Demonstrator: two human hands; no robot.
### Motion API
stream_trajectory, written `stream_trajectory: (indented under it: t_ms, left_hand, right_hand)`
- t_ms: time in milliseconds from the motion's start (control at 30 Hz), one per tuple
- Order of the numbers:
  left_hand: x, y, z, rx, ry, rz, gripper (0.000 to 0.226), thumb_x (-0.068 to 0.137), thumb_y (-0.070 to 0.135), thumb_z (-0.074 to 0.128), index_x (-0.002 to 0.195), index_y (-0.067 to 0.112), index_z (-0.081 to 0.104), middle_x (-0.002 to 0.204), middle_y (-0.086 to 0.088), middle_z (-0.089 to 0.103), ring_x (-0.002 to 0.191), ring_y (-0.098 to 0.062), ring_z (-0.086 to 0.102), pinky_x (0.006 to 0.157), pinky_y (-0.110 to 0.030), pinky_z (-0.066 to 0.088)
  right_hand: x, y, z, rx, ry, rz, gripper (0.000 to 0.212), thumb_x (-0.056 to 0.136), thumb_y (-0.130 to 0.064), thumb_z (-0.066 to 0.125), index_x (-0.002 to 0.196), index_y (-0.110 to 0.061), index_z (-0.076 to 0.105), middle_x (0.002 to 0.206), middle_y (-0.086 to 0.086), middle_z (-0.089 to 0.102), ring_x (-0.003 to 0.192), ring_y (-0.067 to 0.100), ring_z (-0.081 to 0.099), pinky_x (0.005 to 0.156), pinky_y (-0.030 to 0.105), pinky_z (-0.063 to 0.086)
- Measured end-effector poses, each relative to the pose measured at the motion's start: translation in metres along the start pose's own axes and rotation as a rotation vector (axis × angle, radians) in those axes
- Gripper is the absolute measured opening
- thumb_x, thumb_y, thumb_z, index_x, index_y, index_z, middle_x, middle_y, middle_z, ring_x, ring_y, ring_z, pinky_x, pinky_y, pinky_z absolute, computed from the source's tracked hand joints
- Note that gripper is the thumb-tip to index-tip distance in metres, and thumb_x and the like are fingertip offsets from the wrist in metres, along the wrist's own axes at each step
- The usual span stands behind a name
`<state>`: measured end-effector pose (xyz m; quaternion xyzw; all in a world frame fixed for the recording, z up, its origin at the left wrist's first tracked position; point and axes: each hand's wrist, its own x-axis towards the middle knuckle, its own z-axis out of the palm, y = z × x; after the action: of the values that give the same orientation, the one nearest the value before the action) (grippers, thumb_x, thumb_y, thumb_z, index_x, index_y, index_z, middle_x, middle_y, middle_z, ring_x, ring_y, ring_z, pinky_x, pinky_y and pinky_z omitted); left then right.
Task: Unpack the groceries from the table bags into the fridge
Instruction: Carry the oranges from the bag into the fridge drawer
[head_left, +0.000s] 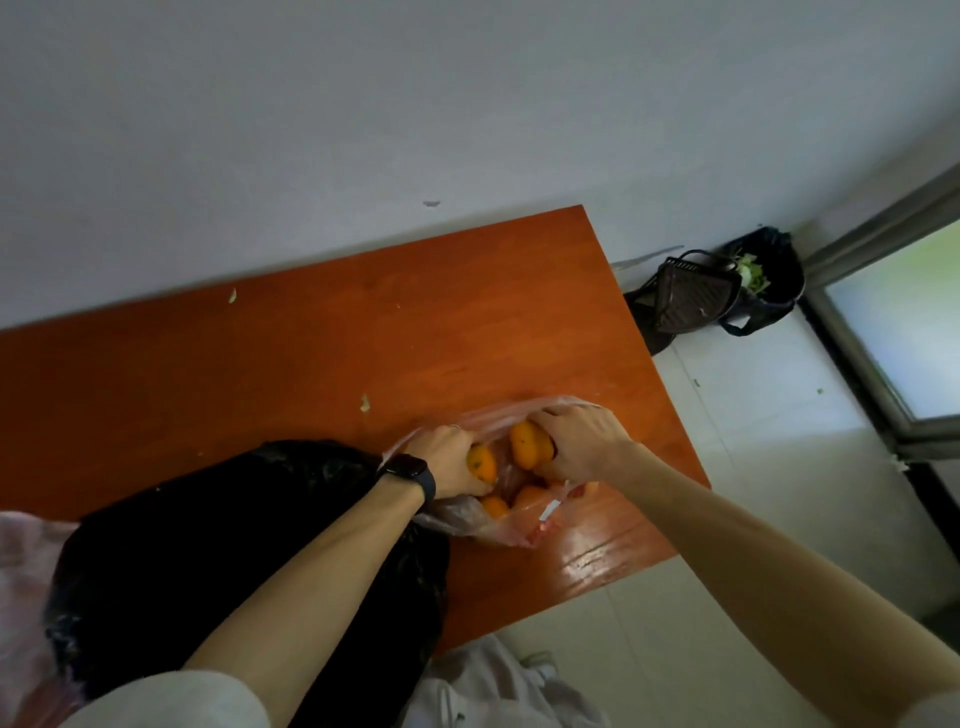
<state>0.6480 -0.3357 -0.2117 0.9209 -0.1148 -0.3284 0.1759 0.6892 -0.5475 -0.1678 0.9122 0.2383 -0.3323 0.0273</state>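
A thin pinkish plastic bag (496, 527) lies open on the orange wooden table (311, 343) near its right edge. Several oranges are inside it. My left hand (449, 460), with a dark watch on the wrist, grips one orange (482, 462) in the bag's mouth. My right hand (582, 441) grips another orange (527, 444) right beside it. Two more oranges (506, 503) rest lower in the bag. A large black plastic bag (234, 545) lies to the left, under my left forearm.
Part of a pale pink bag (23, 571) shows at the left edge. Small scraps (365, 402) lie on the table. On the floor past the table's right end stand a dark basket (693, 296) and a black bin bag with greens (763, 275). A window frame is at right.
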Motion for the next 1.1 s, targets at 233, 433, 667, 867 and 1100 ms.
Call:
stream_trajectory:
  t_ms: [233,433,667,867,1100]
  left_hand:
    - [-0.018,0.017,-0.001,0.132,-0.049,0.032,0.038,0.077,0.056,0.064,0.098,0.025,0.060,0.083,0.000,0.063,0.075,-0.025,0.061,0.060,-0.034,0.050]
    - [-0.035,0.022,-0.027,0.058,-0.028,0.124,0.058,0.077,0.067,0.065,0.125,0.035,0.059,0.096,0.003,0.070,0.081,-0.020,0.065,0.066,-0.040,0.058]
    - [-0.063,0.048,-0.061,-0.067,0.024,0.161,0.079,0.065,0.067,0.075,0.137,0.040,0.056,0.124,0.008,0.066,0.104,-0.015,0.064,0.077,-0.033,0.054]
    - [-0.088,0.103,-0.085,-0.312,0.120,0.269,0.067,0.072,0.047,0.084,0.133,0.039,0.058,0.121,0.014,0.054,0.111,-0.009,0.051,0.084,-0.024,0.040]
    - [-0.118,0.250,-0.063,-0.440,0.192,0.511,0.060,0.073,0.026,0.085,0.123,0.035,0.053,0.122,0.015,0.056,0.100,0.002,0.055,0.077,-0.020,0.050]
  right_hand:
    - [-0.019,0.007,0.002,0.067,-0.020,-0.041,0.075,0.070,-0.066,0.066,0.138,-0.037,0.051,0.140,-0.004,0.056,0.124,0.024,0.056,0.098,0.041,0.050]
    - [-0.038,0.004,-0.003,0.317,0.051,-0.040,0.060,0.069,-0.052,0.076,0.120,-0.025,0.060,0.095,-0.010,0.059,0.085,0.018,0.057,0.063,0.027,0.044]
    - [-0.091,0.000,-0.015,0.669,0.160,0.055,0.084,0.062,-0.054,0.086,0.132,-0.029,0.046,0.126,-0.003,0.052,0.107,0.019,0.056,0.087,0.040,0.055]
    - [-0.181,0.000,-0.009,0.910,0.459,0.182,0.070,0.062,-0.046,0.089,0.116,-0.037,0.045,0.115,-0.008,0.050,0.096,0.011,0.056,0.074,0.032,0.055]
    - [-0.330,0.029,0.044,1.077,0.879,0.363,0.068,0.067,-0.036,0.090,0.121,-0.042,0.048,0.117,-0.019,0.054,0.100,0.005,0.056,0.069,0.018,0.046]
